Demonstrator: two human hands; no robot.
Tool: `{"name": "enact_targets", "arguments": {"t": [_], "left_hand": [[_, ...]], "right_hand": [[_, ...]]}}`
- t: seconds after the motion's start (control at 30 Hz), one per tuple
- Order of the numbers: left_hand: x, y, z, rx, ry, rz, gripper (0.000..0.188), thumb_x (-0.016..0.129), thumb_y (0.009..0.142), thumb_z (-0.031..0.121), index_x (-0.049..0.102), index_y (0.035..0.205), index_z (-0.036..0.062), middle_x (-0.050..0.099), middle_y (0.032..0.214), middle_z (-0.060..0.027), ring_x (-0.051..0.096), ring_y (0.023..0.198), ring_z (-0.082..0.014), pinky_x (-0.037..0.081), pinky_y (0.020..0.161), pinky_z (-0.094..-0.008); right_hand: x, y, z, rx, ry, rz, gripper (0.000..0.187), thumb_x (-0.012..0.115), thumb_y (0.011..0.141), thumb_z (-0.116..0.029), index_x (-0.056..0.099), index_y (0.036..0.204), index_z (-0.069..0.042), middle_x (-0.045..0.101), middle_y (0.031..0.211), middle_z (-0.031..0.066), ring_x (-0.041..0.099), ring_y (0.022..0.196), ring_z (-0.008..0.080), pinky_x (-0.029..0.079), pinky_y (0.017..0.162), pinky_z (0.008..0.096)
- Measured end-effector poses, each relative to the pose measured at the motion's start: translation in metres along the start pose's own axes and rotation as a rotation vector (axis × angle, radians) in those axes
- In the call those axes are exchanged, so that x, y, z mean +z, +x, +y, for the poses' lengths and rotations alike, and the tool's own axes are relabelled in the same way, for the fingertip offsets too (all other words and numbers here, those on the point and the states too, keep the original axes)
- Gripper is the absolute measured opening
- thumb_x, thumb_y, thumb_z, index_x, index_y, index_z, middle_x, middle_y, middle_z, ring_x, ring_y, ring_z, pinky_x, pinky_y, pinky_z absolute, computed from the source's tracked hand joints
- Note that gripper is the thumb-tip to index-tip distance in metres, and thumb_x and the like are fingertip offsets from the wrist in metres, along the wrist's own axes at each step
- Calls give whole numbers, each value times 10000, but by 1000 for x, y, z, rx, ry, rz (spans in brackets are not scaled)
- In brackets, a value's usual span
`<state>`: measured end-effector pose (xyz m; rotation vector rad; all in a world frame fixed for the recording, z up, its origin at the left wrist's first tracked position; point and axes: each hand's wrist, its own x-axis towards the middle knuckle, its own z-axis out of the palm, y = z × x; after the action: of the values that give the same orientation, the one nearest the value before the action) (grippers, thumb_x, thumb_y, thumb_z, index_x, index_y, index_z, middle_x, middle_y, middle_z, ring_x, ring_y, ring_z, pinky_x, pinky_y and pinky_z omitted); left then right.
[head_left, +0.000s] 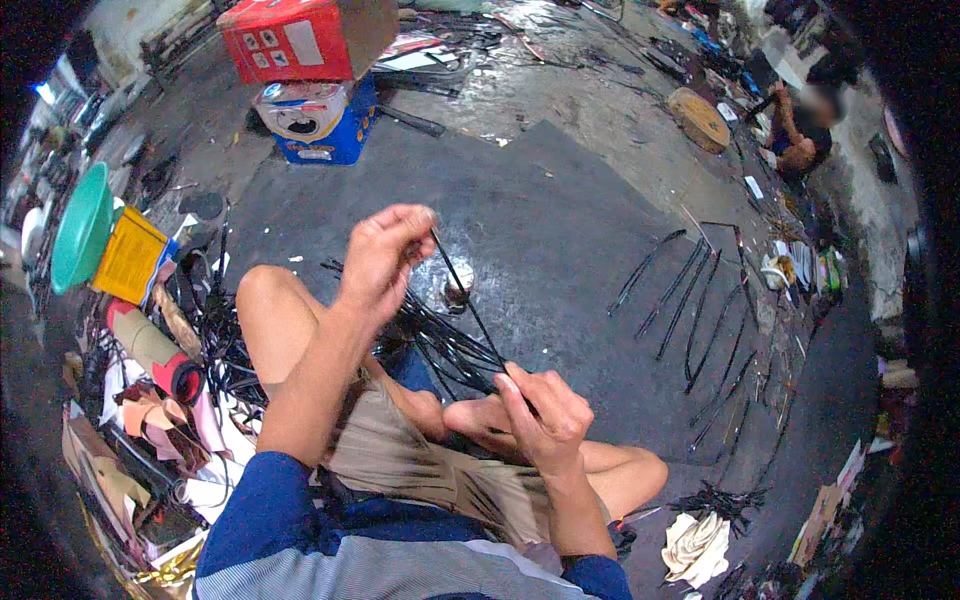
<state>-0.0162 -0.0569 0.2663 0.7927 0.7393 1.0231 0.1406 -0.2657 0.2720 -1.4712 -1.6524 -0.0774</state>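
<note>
A thin black strip (468, 298) runs taut on a slant between my two hands. Its upper end is pinched between thumb and fingers of my left hand (385, 255), raised over my bent knee. Lower and to the right, my right hand (552, 415) grips the other end, thumb pressed against curled fingers. Below the strip, a bundle of similar glossy black strips (440, 350) lies by my crossed legs. Just behind the taut strip stands a small round container (457, 293) on the dark floor mat (560, 290); its contents are hard to make out.
Several looped black strips (690, 310) lie spread at the right. Ahead, a red box (290, 45) tops a blue tin (325, 130). Leather-like scraps, a cardboard tube (150, 345) and a green basin (82, 230) crowd the left. A person (800, 130) sits far right near a round wooden block (698, 120).
</note>
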Motion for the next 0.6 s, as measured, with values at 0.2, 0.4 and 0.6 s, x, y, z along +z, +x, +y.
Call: {"name": "enact_targets", "arguments": {"t": [0.2, 0.4, 0.6], "left_hand": [[-64, 75, 10, -54, 22, 183, 93, 716, 914, 91, 693, 942, 6, 659, 766, -51, 605, 617, -118, 484, 538, -224], [-182, 162, -42, -244, 69, 337, 232, 736, 910, 130, 572, 757, 71, 563, 646, -36, 527, 496, -135, 341, 368, -254], [-291, 178, -94, -277, 394, 706, 199, 702, 886, 91, 580, 765, -9, 604, 635, -110, 542, 437, -214, 390, 378, -332]], "right_hand": [[-2, -46, 3, 269, 81, -68, 169, 809, 801, -22, 766, 960, 13, 693, 736, 130, 639, 589, 210, 496, 547, 314], [-25, -91, 12, 426, 131, -180, 117, 789, 832, -43, 756, 934, 4, 676, 728, 123, 642, 601, 222, 496, 553, 327], [-48, -145, 47, 629, 65, -267, 147, 749, 880, -149, 731, 880, -3, 684, 771, 148, 660, 659, 293, 534, 628, 385]]}}
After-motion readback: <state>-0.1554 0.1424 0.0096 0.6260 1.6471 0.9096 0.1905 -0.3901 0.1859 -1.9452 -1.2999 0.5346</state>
